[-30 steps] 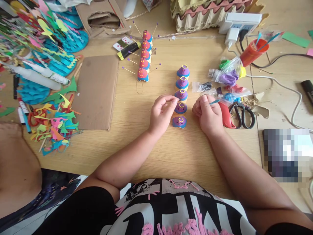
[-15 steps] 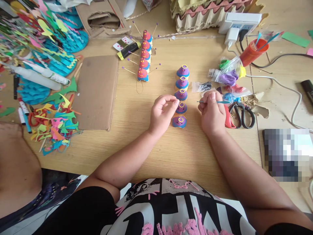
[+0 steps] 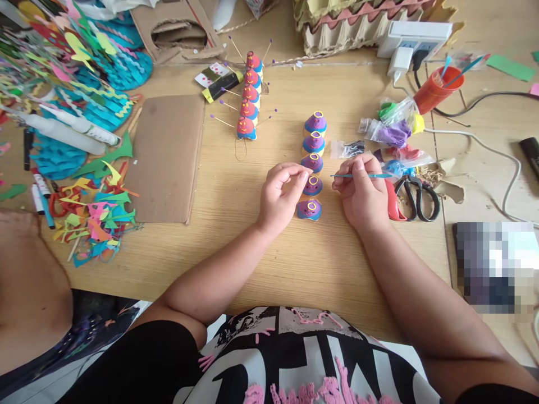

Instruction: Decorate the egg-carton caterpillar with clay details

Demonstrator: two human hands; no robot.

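A row of purple-and-blue clay-covered bumps with faces and yellow rings on top runs away from me between my hands. Just left of its middle, my left hand has thumb and forefinger pinched together; whatever is between them is too small to make out. My right hand grips a thin blue clay modelling tool, its narrow tip pointing left toward the pinched fingertips, a short gap apart. Farther back stands a similar red-and-blue caterpillar with purple-tipped sticks poking out of its sides.
Black-handled scissors and bagged coloured clay lie right of my right hand. An orange cup stands behind them, near a white power strip. Left are a cardboard sheet, paper scraps and another person's arm.
My right hand has shifted slightly left, bringing the tool's tip closer to my left fingertips. My left hand has barely moved.
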